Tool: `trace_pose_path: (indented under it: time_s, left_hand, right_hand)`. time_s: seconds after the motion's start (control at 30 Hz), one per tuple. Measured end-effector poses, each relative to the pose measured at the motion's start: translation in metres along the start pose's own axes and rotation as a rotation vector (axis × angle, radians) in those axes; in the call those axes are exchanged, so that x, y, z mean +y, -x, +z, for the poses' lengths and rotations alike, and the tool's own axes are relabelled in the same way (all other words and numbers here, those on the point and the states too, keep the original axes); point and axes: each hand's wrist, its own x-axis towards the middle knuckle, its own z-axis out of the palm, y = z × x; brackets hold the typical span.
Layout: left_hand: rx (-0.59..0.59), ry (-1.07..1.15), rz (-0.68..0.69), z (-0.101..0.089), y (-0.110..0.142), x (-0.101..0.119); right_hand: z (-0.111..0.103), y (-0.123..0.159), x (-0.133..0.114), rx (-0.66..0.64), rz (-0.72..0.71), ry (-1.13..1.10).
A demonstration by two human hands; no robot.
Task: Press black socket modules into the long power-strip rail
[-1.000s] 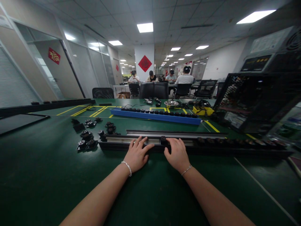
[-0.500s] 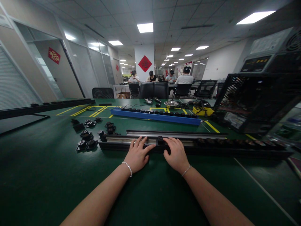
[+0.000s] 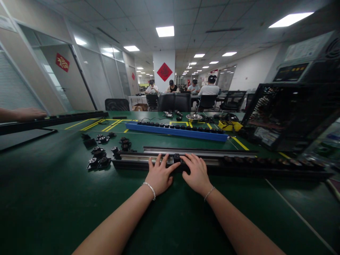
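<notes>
A small black block-shaped part [image 3: 176, 158] sits in the channel of a long black metal track [image 3: 132, 164] that lies across the table in front of me. My left hand [image 3: 159, 176] rests on the track's near side, fingers spread, thumb tip beside the block's left side. From the right, my right hand [image 3: 197, 174] reaches the block with its index fingertip at the block's edge, the other fingers stretched out over the track. Further right, several similar black parts [image 3: 252, 160] stand in a row along the same track.
Loose black parts [image 3: 98, 152] lie in a cluster left of the track. Behind it are a thin metal rail [image 3: 196, 152] and a blue track [image 3: 175, 133] with black parts. A computer case [image 3: 289, 113] stands at right. Another person's hand [image 3: 30, 114] is over a black rail at left.
The black block has shifted left along the track, my right hand moving with it. My left hand has come slightly right. Another person's hand has appeared at the left edge.
</notes>
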Motion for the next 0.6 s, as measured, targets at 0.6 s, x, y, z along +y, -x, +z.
trace_pose_path:
  time_s: [0.6]
  left_hand:
    - [0.016,-0.003,-0.137,0.008,-0.011,0.021]
  right_hand:
    - [0.007,0.003,-0.005,-0.007,-0.026,0.046]
